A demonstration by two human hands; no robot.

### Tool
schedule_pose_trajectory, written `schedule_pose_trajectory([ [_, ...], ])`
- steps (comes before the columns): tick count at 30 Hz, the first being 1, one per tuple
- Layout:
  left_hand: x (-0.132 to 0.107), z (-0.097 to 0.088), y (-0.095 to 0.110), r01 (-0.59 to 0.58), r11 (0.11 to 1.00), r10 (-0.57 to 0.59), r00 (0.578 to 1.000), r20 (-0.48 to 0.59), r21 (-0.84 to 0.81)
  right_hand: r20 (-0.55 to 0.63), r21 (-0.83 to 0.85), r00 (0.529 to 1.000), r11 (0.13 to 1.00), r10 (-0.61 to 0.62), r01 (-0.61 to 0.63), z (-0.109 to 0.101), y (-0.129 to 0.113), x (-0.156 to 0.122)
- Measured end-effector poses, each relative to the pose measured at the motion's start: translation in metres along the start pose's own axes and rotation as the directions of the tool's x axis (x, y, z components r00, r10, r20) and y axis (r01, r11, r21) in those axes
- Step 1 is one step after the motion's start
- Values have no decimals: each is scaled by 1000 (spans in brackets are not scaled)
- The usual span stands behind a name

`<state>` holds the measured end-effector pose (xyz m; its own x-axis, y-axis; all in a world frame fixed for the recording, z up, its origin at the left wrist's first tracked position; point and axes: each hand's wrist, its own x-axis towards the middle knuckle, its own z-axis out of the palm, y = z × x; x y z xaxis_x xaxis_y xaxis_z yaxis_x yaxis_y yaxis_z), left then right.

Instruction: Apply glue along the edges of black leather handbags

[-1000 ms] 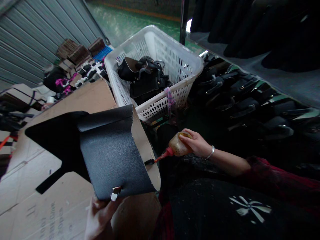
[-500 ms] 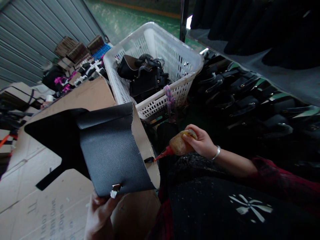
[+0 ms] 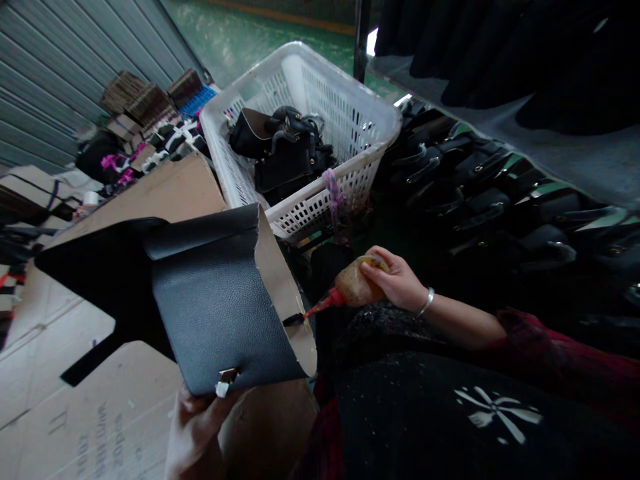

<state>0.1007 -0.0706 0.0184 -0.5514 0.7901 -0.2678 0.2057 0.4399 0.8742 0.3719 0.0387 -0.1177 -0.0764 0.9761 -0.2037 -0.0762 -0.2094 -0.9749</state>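
My left hand grips the lower edge of a black leather bag flap with a tan underside, holding it up over the cardboard. A small metal clasp sits at the flap's lower edge, just above my fingers. My right hand is wrapped round a squeeze bottle of amber glue with a red nozzle. The nozzle tip touches the tan edge of the flap near a small black tab. A silver bracelet is on my right wrist.
A white slatted basket holding black bags stands behind the flap. Flattened cardboard sheets lie at the left. Rows of black bags fill the right side. Boxes and clutter stand by a grey roller shutter at the far left.
The view has drifted slightly left. The glue bottle's nozzle stays at the flap's tan edge, moving a little along it. My left hand keeps its hold.
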Motion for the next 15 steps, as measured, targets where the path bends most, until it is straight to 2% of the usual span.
schedule_pose_trajectory([
  [2,-1,0,2,41,999,-41,999,1,-34,-33,32,999,999,0,1,4,1,5],
  [5,-3,2,7,81,995,-81,997,1,-59,-10,24,1000,1000,2,-2,8,3,8],
  [9,-6,4,11,79,995,-81,996,-22,-64,59,-12,998,1000,9,-8,6,4,2],
  [13,-4,4,8,82,994,-83,996,-13,-69,12,-30,1000,999,-25,25,3,-1,1],
  [15,-3,4,6,18,1000,-18,1000,-22,2,0,-44,999,998,-53,53,4,-3,3],
])
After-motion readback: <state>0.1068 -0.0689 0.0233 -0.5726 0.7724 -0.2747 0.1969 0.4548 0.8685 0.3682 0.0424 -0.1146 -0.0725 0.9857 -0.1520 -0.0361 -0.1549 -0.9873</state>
